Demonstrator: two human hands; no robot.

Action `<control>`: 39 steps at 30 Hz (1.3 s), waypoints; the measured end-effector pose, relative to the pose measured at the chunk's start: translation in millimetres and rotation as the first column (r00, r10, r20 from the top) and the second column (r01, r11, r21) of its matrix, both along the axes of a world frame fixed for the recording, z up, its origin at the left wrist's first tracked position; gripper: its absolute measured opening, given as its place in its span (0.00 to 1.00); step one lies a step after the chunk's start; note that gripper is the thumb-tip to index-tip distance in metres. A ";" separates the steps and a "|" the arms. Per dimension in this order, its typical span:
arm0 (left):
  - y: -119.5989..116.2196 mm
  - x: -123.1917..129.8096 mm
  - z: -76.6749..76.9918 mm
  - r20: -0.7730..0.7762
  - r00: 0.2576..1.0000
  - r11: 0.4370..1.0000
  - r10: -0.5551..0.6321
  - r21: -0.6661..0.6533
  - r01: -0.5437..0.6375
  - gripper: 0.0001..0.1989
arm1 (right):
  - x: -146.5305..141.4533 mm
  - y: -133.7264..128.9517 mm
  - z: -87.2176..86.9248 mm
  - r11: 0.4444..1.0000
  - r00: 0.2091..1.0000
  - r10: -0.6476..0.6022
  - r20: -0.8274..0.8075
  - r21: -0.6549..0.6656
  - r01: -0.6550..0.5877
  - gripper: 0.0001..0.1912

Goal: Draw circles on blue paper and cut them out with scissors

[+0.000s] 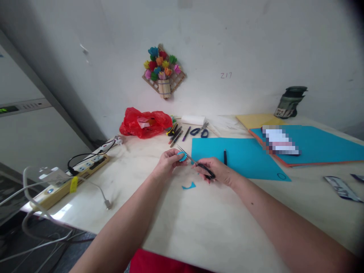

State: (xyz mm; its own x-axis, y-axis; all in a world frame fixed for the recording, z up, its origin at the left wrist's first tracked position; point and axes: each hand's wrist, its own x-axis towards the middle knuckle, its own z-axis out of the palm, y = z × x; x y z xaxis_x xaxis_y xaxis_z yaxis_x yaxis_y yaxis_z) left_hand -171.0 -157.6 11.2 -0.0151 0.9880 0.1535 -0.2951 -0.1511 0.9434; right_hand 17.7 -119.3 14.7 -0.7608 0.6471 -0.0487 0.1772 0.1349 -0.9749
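Between the thumb and fingers of my left hand (170, 160) is a small piece of blue paper (182, 156) with a rounded edge. My right hand (214, 170) grips scissors (205, 169) by their black handles, and the blades reach up and left to the blue piece. Below the hands a curved blue paper scrap (189, 185) lies on the table. A large blue paper sheet (241, 153) lies behind my right hand, with a small circle drawn near its lower right corner. On that sheet rests a black pen (225, 156).
A red plastic bag (145, 123), several pens (175, 137) and other scissors (200, 131) lie at the back. A power strip (71, 184) with cables runs along the left edge. More coloured paper (321, 144), a blurred-out phone-like object (280, 140) and a bottle (290, 102) are at right.
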 end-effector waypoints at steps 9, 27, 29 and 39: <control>-0.3 -0.6 -1.5 -0.003 0.995 0.995 -0.099 -0.020 0.099 0.08 | 4.1 0.2 1.8 0.999 0.999 0.048 0.009 -0.007 -0.048 0.17; -3.8 -0.7 0.2 -0.061 0.989 0.987 -0.135 -0.097 0.129 0.11 | 4.1 2.0 -2.2 0.998 0.998 0.059 0.005 -0.019 -0.059 0.17; -3.5 -1.1 -0.1 -0.078 0.987 0.985 -0.140 -0.115 0.130 0.12 | 4.1 2.0 -2.4 0.998 0.998 0.063 0.005 -0.026 -0.063 0.18; -3.8 -3.3 0.8 -0.072 0.987 0.982 -0.145 -0.134 0.134 0.11 | 8.8 1.9 5.8 0.992 0.992 0.122 0.018 -0.016 -0.122 0.21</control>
State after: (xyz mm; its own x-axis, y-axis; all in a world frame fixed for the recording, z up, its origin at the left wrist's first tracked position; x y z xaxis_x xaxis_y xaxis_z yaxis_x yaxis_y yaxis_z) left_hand -174.3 -161.4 12.0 0.1316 0.9911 0.0204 -0.2261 0.0100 0.9741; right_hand 26.6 -117.5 20.5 -0.8331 0.5484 -0.0724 0.1783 0.1423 -0.9736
